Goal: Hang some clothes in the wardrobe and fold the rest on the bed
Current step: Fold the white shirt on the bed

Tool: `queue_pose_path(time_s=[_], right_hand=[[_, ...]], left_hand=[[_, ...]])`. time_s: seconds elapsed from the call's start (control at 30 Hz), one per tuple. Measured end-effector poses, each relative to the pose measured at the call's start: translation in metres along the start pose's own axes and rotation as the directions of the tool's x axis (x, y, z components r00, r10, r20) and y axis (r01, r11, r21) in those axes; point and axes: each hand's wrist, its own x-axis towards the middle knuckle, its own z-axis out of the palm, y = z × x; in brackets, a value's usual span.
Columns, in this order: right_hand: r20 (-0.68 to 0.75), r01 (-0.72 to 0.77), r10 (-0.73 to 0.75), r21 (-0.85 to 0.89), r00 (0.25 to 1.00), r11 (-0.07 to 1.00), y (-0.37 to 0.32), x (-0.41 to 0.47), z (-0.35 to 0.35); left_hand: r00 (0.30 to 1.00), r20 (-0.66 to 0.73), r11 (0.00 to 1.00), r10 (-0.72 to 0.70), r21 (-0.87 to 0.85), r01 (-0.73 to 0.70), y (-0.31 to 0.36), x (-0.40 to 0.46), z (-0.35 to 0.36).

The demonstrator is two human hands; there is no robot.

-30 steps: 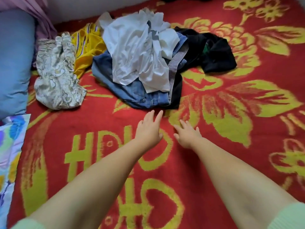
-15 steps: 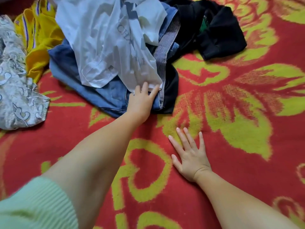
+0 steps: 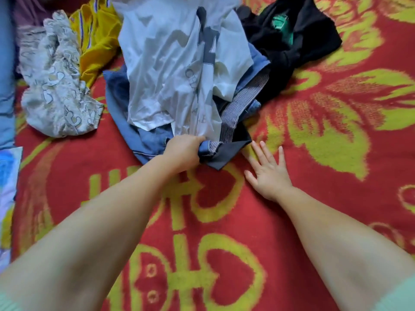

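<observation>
Our left hand (image 3: 183, 151) grips the jeans (image 3: 149, 140) at the pile's near edge; just right of it, our right hand (image 3: 268, 170) lies flat, fingers spread, on the bed (image 3: 314, 187).

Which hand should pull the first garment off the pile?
Left. The left hand already grips the near edge of the clothes pile, fingers curled into the fabric. The right hand lies flat and open on the red blanket beside it, holding nothing.

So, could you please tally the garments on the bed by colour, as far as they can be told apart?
White: 1, white shirt
Blue: 1, denim garment
Black: 1, black top
Yellow: 1, yellow garment
Beige patterned: 1, patterned garment
Striped grey: 1, striped piece
Total: 6
</observation>
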Motion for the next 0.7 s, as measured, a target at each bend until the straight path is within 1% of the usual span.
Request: queue_pose_path(time_s=[0.07, 0.1, 0.17, 0.23, 0.27, 0.3, 0.4, 0.5, 0.57, 0.63, 0.7], right_hand=[[0.047, -0.007, 0.005, 0.029, 0.999, 1.0, 0.002, -0.006, -0.012], [0.049, -0.036, 0.034, 0.037, 0.998, 0.999, 0.003, -0.012, -0.018], [0.014, -0.154, 0.153, 0.059, 0.988, 0.986, 0.005, -0.033, -0.028], [0.004, -0.282, 0.284, 0.107, 0.959, 0.953, 0.003, -0.061, -0.039], [0.004, -0.315, 0.317, 0.125, 0.948, 0.941, 0.0, -0.073, -0.043], [-0.005, -0.315, 0.318, 0.123, 0.948, 0.941, -0.003, -0.085, -0.047], [-0.075, -0.255, 0.261, 0.08, 0.962, 0.964, -0.013, -0.113, -0.052], [-0.13, -0.255, 0.257, 0.036, 0.958, 0.966, -0.019, -0.142, -0.05], [-0.147, -0.251, 0.25, 0.017, 0.957, 0.968, -0.022, -0.157, -0.051], [-0.151, -0.164, 0.168, 0.037, 0.974, 0.986, -0.025, -0.16, -0.055], [-0.088, -0.005, 0.012, 0.083, 0.996, 0.997, -0.038, -0.16, -0.059]], left_hand=[[0.998, 0.054, 0.998, 0.009, -0.056, -0.006, 0.016, -0.037, 0.023], [0.996, 0.087, 0.998, 0.017, -0.068, -0.011, 0.025, -0.053, 0.035], [0.985, 0.167, 0.997, 0.046, -0.068, -0.035, 0.044, -0.082, 0.053], [0.965, 0.252, 0.996, 0.076, -0.073, -0.059, 0.062, -0.112, 0.062], [0.953, 0.29, 0.995, 0.089, -0.078, -0.069, 0.07, -0.126, 0.066], [0.94, 0.326, 0.993, 0.101, -0.091, -0.075, 0.079, -0.143, 0.071], [0.896, 0.423, 0.985, 0.137, -0.154, -0.077, 0.104, -0.189, 0.088], [0.856, 0.483, 0.976, 0.182, -0.195, -0.098, 0.125, -0.229, 0.106], [0.83, 0.524, 0.971, 0.191, -0.226, -0.08, 0.13, -0.251, 0.118], [0.803, 0.563, 0.957, 0.197, -0.286, -0.034, 0.127, -0.265, 0.126], [0.778, 0.587, 0.934, 0.223, -0.358, 0.003, 0.118, -0.276, 0.131]])
